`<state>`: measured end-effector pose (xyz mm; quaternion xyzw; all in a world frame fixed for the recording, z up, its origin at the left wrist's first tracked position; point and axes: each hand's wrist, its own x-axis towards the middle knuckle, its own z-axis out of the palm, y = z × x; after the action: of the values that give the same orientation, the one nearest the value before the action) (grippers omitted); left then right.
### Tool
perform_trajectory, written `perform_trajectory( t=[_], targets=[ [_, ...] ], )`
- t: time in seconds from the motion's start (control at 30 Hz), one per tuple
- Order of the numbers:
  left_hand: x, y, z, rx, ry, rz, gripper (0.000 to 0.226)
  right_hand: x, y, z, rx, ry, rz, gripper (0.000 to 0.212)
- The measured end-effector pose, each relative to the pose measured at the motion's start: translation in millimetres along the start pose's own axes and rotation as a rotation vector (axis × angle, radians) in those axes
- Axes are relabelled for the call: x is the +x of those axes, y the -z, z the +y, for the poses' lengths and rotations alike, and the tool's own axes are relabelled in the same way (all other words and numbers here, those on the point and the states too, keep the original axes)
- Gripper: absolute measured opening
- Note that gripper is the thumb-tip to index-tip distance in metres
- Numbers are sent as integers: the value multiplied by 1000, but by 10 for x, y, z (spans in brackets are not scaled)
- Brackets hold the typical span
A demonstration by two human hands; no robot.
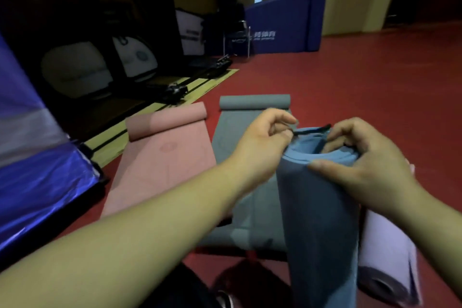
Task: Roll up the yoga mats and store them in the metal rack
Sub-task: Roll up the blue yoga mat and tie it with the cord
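Mats are seen in four colours; the blue mat (322,220), rolled into a tube, is held upright at the lower right of the centre of the frame, its open top end turned toward the camera; its foot is cut off by the bottom edge. A thin dark strap (312,129) is stretched across the far rim of that top end. The left hand (262,140) is closed on the strap, whose left end is pinched between thumb and curled fingers; the right hand (370,157) is clamped on the roll's rim, the thumb laid against the outer wall and the fingers hooked over into the hollow; whether the strap's right end is also caught by those fingers cannot be told. The two hands are held close together but apart, one on either side of the rim.

Just behind the roll, at the lower right, a lavender mat (385,245) is laid rolled on its side. Left of the roll a grey mat (230,137) is spread flat, rolled only at its far end; beside it, further left, a pink mat (165,157) is laid the same way. All are set on a red floor (362,82). A shiny blue sheet (37,182) is seen along the left edge; a blue padded panel (280,22) is stood at the upper centre.
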<state>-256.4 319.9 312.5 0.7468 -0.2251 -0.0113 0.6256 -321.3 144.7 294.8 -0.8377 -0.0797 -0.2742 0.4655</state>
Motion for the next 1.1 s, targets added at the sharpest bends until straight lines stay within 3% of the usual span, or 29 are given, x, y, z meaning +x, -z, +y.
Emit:
perform_trajectory(
  t=[0.13, 0.2, 0.23, 0.33, 0.53, 0.7, 0.83, 0.93, 1.1],
  targets=[
    [-193, -408, -47, 47, -77, 55, 19, -77, 110, 118, 271, -92, 298, 16],
    [-212, -409, -43, -8, -95, 53, 6, 15, 146, 145, 431, -210, 401, 9],
    [-227, -410, -23, -16, -116, 29, 12, 69, 169, 147, 477, -259, 424, 11],
    [-266, -449, 13, 9, -165, -99, 26, 187, 290, 182, 462, -342, 380, 18],
    [-154, -428, 36, 14, -207, -229, 17, 222, 406, 280, 627, -466, 142, 19],
    [-69, -297, -11, 40, -214, -239, 17, 260, 378, 390, 283, -344, 147, 27],
    [1, -236, -69, 56, -184, -197, 15, 248, 317, 446, 162, -286, 209, 35],
    [47, -234, -97, 64, -195, -130, 13, 254, 296, 416, 123, -196, 260, 30],
    [61, -225, -111, 120, -171, -136, 19, 265, 339, 432, 145, -158, 172, 26]
  ],
)
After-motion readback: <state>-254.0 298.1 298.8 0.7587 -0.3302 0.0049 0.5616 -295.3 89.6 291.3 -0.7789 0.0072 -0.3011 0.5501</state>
